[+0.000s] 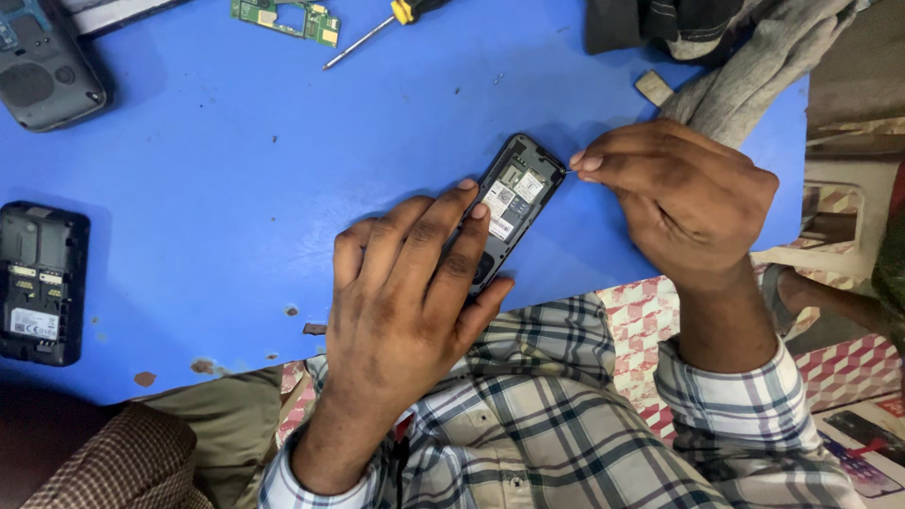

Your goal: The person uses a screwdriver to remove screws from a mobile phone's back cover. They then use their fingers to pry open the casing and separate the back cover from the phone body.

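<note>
A small dark mobile phone (517,193) lies back-up on the blue table (236,160) with its rear cover off, showing white labels and slots inside. My left hand (415,283) presses flat on the phone's lower half and holds it down. My right hand (679,193) is at the phone's upper right edge, thumb and forefinger pinched on a very thin pin or wire whose tip touches the phone's rim.
A second opened phone (40,283) lies at the table's left edge, another dark device (42,66) at the top left. A green circuit board (287,19) and a yellow-handled screwdriver (377,26) lie at the top. Grey cloth (754,66) is heaped top right.
</note>
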